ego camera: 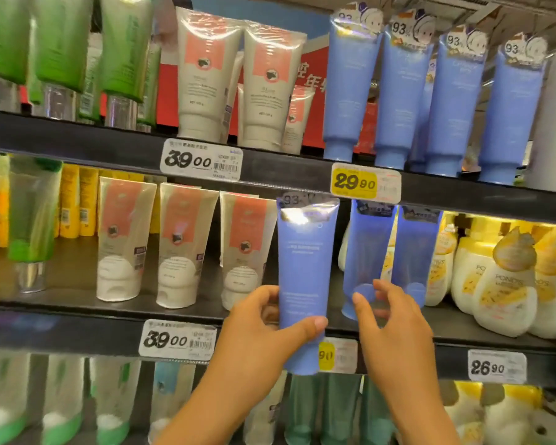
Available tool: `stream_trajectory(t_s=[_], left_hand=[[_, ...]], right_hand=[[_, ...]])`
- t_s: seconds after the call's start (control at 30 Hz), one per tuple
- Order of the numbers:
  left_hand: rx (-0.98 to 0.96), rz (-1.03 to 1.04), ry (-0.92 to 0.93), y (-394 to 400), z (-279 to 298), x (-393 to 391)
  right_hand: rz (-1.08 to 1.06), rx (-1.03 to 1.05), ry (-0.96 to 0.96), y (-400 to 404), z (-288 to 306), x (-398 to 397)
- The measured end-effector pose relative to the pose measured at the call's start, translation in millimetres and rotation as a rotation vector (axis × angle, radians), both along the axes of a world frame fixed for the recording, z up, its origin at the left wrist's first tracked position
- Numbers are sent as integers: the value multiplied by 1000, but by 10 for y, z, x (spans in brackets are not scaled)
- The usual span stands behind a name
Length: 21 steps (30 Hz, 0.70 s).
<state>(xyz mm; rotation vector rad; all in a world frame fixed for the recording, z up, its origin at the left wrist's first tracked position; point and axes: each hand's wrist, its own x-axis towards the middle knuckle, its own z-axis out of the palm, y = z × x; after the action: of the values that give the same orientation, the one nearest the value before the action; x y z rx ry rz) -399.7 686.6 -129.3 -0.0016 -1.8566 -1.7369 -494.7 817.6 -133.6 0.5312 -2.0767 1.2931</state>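
Observation:
My left hand (264, 335) grips a blue tube (305, 268) near its lower part, thumb across the front, and holds it upright in front of the middle shelf edge. My right hand (389, 326) reaches onto the middle shelf with fingers curled around the cap end of a second blue tube (366, 252) standing there. A third blue tube (414, 252) stands just right of it.
The middle shelf (77, 297) also holds white-and-pink tubes (180, 245) to the left and cream lotion bottles (501, 284) to the right. The top shelf carries green, white-pink and blue tubes (398, 101). Price tags (365, 184) line the shelf edges.

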Motion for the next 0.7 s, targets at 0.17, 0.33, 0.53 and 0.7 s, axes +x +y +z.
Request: stream_trajectory(t_s=[0.17, 0.33, 0.53, 0.7], left_hand=[[5, -59, -23, 37, -276, 157], [42, -87, -122, 71, -537, 298], [62, -73, -215, 69, -725, 471], [95, -93, -245, 31, -866, 609]], right_hand=[[300, -217, -161, 6, -55, 255], [500, -306, -273, -31, -233, 499], [592, -369, -424, -122, -478, 732], [551, -391, -488, -162, -617, 901]])
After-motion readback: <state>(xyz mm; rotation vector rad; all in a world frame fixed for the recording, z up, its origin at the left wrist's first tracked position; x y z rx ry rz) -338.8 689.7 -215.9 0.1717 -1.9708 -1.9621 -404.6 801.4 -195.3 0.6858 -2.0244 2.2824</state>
